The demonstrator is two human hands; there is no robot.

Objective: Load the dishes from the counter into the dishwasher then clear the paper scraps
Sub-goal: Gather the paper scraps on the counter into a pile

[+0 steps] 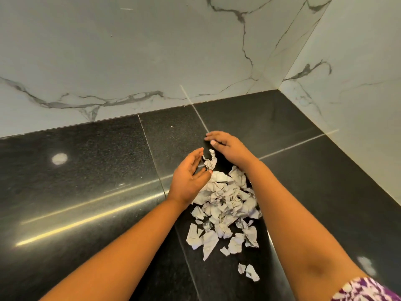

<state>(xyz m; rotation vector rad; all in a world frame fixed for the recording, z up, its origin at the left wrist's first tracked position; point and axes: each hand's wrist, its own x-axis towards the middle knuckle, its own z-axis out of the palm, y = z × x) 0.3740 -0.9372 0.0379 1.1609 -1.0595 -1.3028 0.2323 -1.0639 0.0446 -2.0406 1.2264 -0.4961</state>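
Several torn, crumpled white paper scraps [225, 209] lie in a loose pile on the black granite counter [86, 170]. My left hand [191, 172] sits at the pile's far left edge, palm turned inward, fingers straight, touching a crumpled scrap [210, 162]. My right hand [227, 146] hovers at the far end of the pile, palm down with fingers extended toward the left, holding nothing. Two scraps [249, 271] lie apart near the front. No dishes or dishwasher are in view.
White marble-pattern walls [152, 61] close the counter at the back and on the right, meeting in a corner [278, 89]. Bare counter stretches to the left and right of the pile. A purple-and-white patterned garment [364, 290] shows at bottom right.
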